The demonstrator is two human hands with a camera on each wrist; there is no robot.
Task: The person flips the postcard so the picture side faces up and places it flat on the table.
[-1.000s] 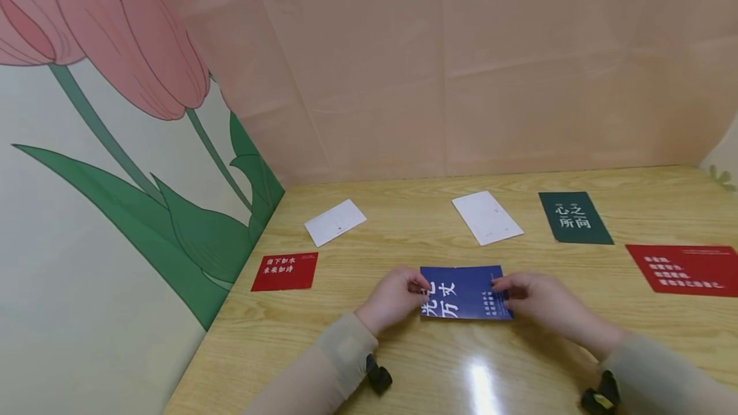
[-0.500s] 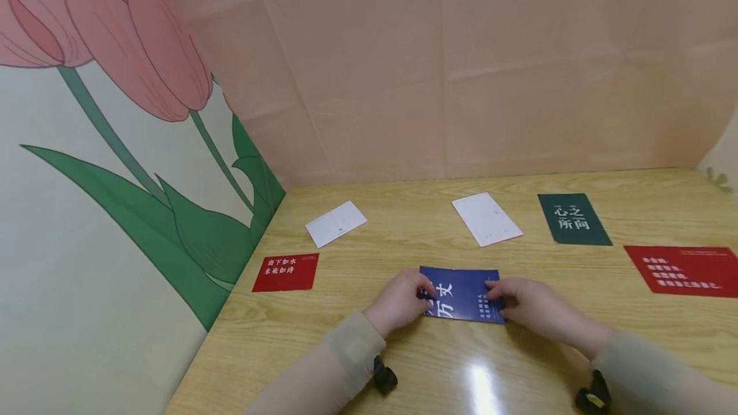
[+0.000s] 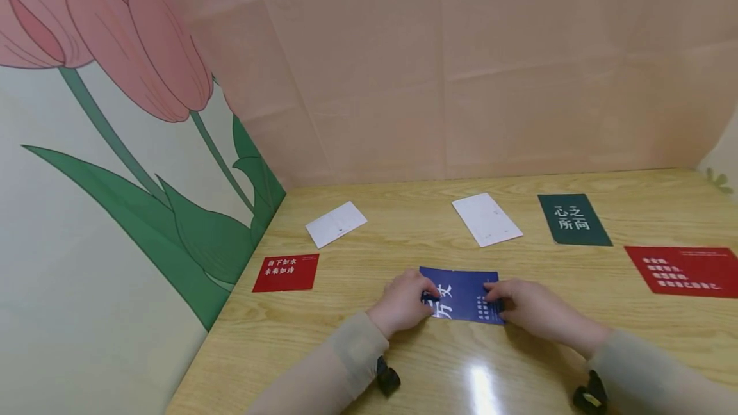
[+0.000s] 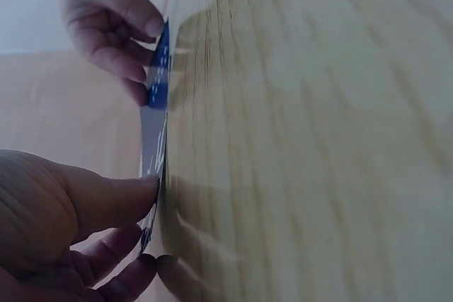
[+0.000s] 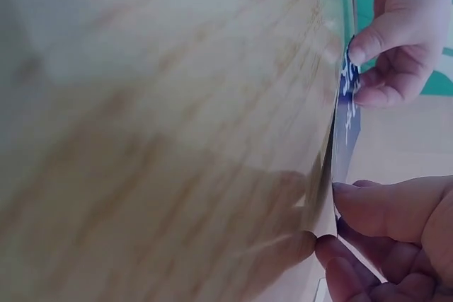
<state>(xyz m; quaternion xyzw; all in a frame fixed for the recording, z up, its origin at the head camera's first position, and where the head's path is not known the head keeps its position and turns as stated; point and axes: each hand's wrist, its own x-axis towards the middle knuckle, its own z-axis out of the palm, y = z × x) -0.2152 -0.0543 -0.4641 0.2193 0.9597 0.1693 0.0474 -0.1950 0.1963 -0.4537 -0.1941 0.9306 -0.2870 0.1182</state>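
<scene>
A blue card [image 3: 466, 306] with white printed characters lies low over the wooden table, between both hands. My left hand [image 3: 400, 303] pinches its left end and covers some of the print. At the opposite end, my right hand [image 3: 536, 306] pinches the card's right edge. The left wrist view shows the card [image 4: 157, 86] nearly edge-on, the left thumb [image 4: 117, 199] on its upper face and fingertips at the underside. From the right wrist, the card [image 5: 345, 139] also appears edge-on, slightly bowed, its near end between thumb and fingers.
On the wooden table [image 3: 277, 351], a red card [image 3: 300, 282] and a white card [image 3: 336, 224] lie to the left. Behind the hands is another white card [image 3: 487, 219]. Farther right are a dark green card [image 3: 576, 237] and a larger red card [image 3: 703, 266].
My left hand has moved slightly right and my right hand slightly left, bringing them closer together. The blue card has shifted a little left, and my left fingers cover more of its print.
</scene>
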